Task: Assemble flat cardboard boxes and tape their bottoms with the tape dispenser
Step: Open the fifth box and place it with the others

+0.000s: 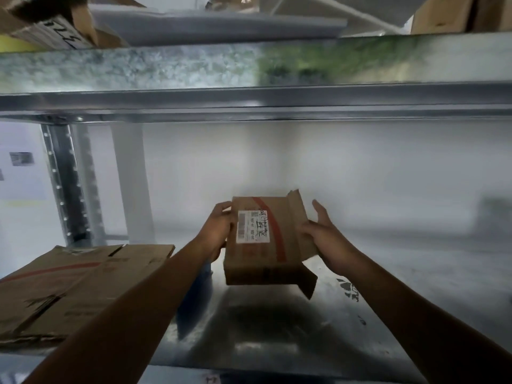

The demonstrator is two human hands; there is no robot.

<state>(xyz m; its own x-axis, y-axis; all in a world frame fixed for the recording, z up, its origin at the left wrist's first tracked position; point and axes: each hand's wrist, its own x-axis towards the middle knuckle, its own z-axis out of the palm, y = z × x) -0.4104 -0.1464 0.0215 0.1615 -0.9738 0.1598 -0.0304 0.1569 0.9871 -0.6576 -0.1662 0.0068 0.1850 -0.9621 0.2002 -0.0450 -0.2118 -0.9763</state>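
A small flat cardboard box (266, 259) with a white label and a red stripe hangs above the metal shelf (277, 328). My left hand (219, 231) grips its left edge with fingers curled over the top corner. My right hand (324, 234) holds the right side flap, thumb raised and fingers curled under the cardboard. One flap hangs down at the box's lower right. No tape dispenser is visible.
A stack of flattened cardboard boxes (69, 286) lies on the shelf at the left. The upper shelf beam (249, 87) runs across overhead with more cardboard on top. A steel upright (69, 184) stands at the left rear. A white wall is behind.
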